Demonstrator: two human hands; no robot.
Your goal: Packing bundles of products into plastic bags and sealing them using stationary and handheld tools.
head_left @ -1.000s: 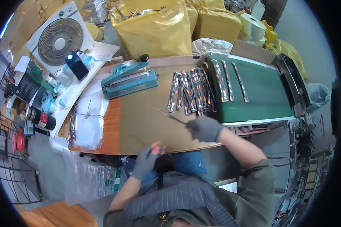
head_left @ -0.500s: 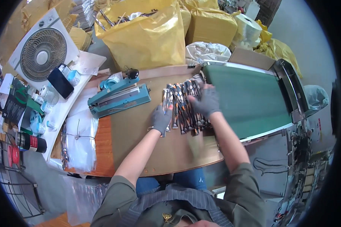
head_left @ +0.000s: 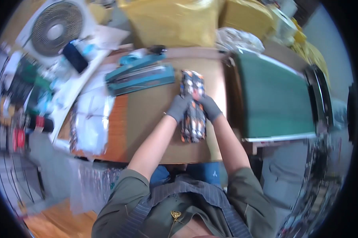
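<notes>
1. Head view, centre of frame: a bundle of long narrow foil sachets, silver with orange and dark print (head_left: 193, 107), lies lengthwise on the brown wooden tabletop (head_left: 147, 119).
2. Left hand in a grey glove (head_left: 178, 108) presses the bundle's left flank; right hand in a grey glove (head_left: 209, 107) presses the right flank. Both grips are closed onto the stack from opposite sides, probably to square the loose sachets into one block.
3. Upper centre-left: teal bar-shaped heat sealer (head_left: 141, 73) sits just beyond the bundle, apart from it, within arm's reach.
4. Right of frame: green flat conveyor surface (head_left: 274, 99) adjoins the tabletop edge.
5. Left: pile of clear plastic bags (head_left: 90, 119) on the tabletop; white round-grilled fan (head_left: 55, 29) at upper left.
</notes>
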